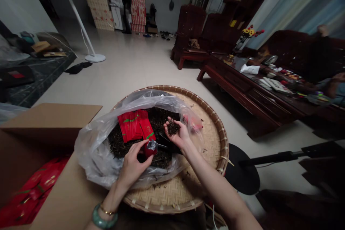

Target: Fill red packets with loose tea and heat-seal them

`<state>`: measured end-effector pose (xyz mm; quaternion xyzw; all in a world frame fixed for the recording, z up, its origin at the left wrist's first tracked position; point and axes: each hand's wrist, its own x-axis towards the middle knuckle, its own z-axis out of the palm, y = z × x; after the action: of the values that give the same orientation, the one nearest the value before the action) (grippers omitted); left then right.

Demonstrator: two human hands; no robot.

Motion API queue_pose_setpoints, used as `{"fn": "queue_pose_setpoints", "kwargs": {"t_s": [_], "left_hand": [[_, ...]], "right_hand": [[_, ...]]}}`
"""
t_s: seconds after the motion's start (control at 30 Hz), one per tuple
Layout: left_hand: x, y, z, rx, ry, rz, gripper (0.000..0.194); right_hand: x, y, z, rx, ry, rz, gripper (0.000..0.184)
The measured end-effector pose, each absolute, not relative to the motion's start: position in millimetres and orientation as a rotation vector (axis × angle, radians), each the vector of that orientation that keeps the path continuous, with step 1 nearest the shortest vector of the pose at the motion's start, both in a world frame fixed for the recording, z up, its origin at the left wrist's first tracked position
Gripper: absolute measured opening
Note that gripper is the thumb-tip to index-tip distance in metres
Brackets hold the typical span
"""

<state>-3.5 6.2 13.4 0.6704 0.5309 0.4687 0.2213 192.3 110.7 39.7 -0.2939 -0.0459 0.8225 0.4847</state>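
My left hand [133, 163] grips a small red foil packet [150, 147] by its sides, its silvery opening facing up. Dark dried tea leaves [173, 128] lie in my right hand [180, 136], which is turned palm up with the fingers curled round them. Both hands are over a clear plastic bag [91, 151] full of the same loose leaves. Flat red packets [132, 125] with green stripes are fanned out on top of the leaves. A dark, shiny tool, partly hidden, lies between my hands. The bag rests on a round woven bamboo tray [212, 143].
At the left stands an open cardboard box [59, 190] with red packets [40, 187] inside. A black round stand base [242, 169] is right of the tray. Further off are a white fan [81, 25], a cluttered wooden table [237, 86] and a seated person [320, 57] at far right.
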Motion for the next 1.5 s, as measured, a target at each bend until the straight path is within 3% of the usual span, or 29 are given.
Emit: {"fn": "queue_pose_setpoints", "kwargs": {"t_s": [0.27, 0.57, 1.2, 1.5], "left_hand": [[-1.0, 7.2, 10.7, 1.863, 1.475, 1.274, 0.039], [6.4, 8.8, 10.1, 1.886, 1.532, 1.282, 0.04], [6.3, 9.3, 2.8, 1.857, 1.547, 1.253, 0.045], [5.0, 9.7, -8.7, 1.834, 1.583, 1.283, 0.048]], "right_hand": [[180.6, 94.1, 60.0, -0.754, 0.057, 1.974, 0.019], [155.9, 59.4, 89.0, -0.717, -0.324, 1.811, 0.021], [137.9, 44.4, 64.1, -0.894, -1.057, 1.314, 0.032], [149.8, 36.2, 61.8, -0.965, -1.448, 1.425, 0.061]]}}
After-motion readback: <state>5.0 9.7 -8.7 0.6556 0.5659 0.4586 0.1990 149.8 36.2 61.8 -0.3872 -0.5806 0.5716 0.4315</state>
